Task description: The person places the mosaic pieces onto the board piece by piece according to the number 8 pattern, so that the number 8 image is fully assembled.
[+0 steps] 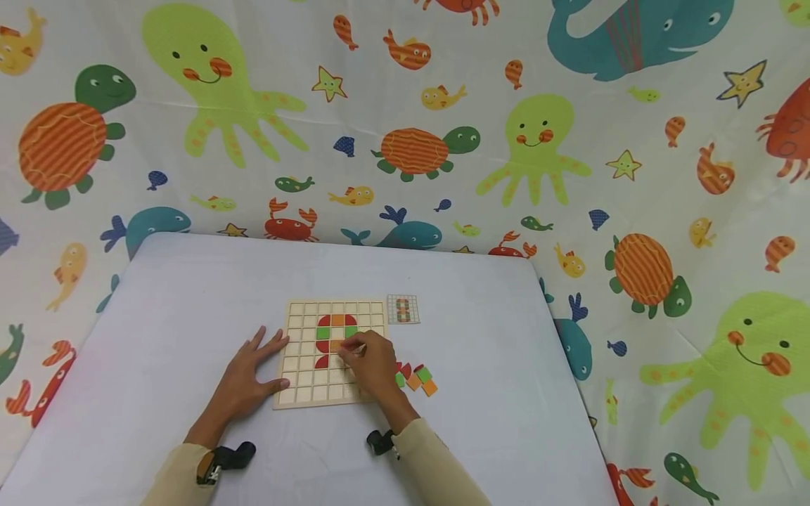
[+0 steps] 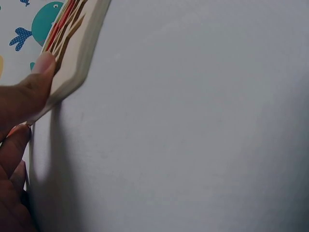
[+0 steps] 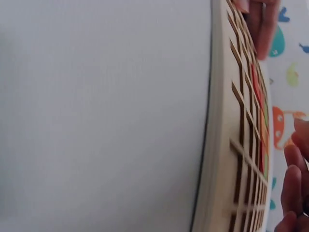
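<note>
A wooden grid board [image 1: 304, 398] lies on the white table, with red, green and orange tiles set in its middle squares. My left hand [image 1: 243, 379] rests at the board's left edge, fingers spread and fairly straight, thumb and fingertips touching the rim. In the left wrist view the thumb [image 2: 42, 72] lies along the board's corner. Over the middle of the board is my right hand [image 1: 372, 362], thumb and index finger brought together right at an orange tile [image 1: 335, 345]. I cannot tell whether a tile is between those fingertips, as the hand covers part of the squares.
A small pattern card [image 1: 403, 309] with a coloured grid lies at the board's upper right corner. Several loose red, green and orange tiles [image 1: 414, 381] are heaped right of the board, partly behind the right hand. A sea-animal printed cloth [image 1: 405, 204] hangs behind the table.
</note>
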A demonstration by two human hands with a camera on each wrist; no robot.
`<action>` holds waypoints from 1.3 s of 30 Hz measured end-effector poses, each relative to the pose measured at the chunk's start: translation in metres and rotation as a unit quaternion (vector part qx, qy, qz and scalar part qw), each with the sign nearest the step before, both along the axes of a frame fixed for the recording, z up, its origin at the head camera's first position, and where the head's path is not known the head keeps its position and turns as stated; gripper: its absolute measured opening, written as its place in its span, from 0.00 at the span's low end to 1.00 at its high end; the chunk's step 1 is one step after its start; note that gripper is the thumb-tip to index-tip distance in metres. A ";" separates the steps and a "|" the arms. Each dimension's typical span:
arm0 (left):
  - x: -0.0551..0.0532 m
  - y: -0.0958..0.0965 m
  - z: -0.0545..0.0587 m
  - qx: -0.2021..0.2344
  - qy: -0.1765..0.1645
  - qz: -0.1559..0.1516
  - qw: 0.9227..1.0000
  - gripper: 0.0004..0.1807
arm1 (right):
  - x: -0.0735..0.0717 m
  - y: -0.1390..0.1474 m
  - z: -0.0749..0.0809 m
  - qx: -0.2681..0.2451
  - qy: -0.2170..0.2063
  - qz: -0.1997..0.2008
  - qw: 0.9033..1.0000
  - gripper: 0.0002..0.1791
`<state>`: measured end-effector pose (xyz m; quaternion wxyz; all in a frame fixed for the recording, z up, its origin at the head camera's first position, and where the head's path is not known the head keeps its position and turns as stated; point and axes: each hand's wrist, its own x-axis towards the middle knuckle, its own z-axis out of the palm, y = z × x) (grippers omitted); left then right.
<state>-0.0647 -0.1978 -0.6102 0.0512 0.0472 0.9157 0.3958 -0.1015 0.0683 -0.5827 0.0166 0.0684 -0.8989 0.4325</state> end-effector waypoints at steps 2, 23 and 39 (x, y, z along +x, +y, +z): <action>0.000 0.000 0.000 0.000 0.000 -0.001 1.000 0.49 | -0.001 0.014 0.003 -0.018 -0.001 -0.001 1.000 0.05; -0.004 0.000 0.001 -0.003 0.010 -0.007 1.000 0.49 | 0.019 0.141 0.000 -0.021 -0.063 -0.149 0.987 0.05; -0.004 -0.002 -0.003 0.002 0.020 -0.009 1.000 0.50 | 0.043 0.153 -0.009 0.013 -0.125 -0.148 0.981 0.17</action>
